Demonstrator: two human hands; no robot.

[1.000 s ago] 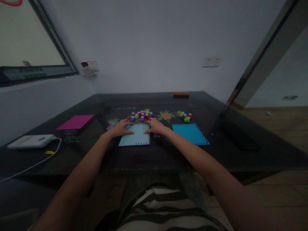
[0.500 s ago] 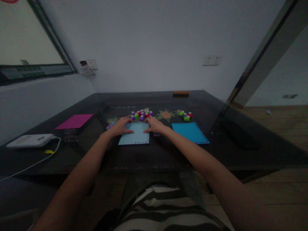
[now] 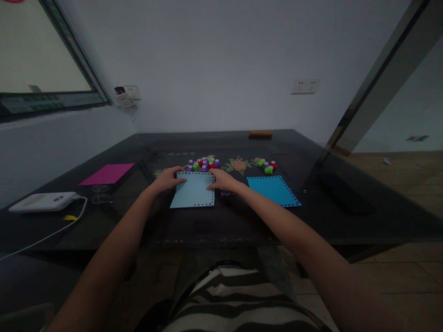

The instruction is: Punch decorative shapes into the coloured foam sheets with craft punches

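A pale blue sheet (image 3: 194, 191) lies in front of me on the dark table, with small dark dots along its top, right and part of its bottom edge. My left hand (image 3: 169, 179) is at the sheet's upper left corner, thumb over the paper and fingers apart from it. At the right edge rests my right hand (image 3: 221, 180), its thumb on the sheet and its fingers spread near the top right corner. Just behind the sheet sit several purple, red and green stampers (image 3: 204, 164). Small dotted pieces (image 3: 226, 193) lie partly hidden below my right wrist.
A brighter blue dotted sheet (image 3: 273, 191) lies to the right, with more stampers (image 3: 267, 166) behind it. On the left are a magenta sheet (image 3: 107, 174), glasses (image 3: 101, 196) and a white device (image 3: 43, 203) with a cable. A black object (image 3: 344, 193) is far right.
My left hand has shifted slightly left and back, uncovering more of the sheet's top edge. It now covers the small colourful pieces formerly visible left of it. My right hand has barely moved.
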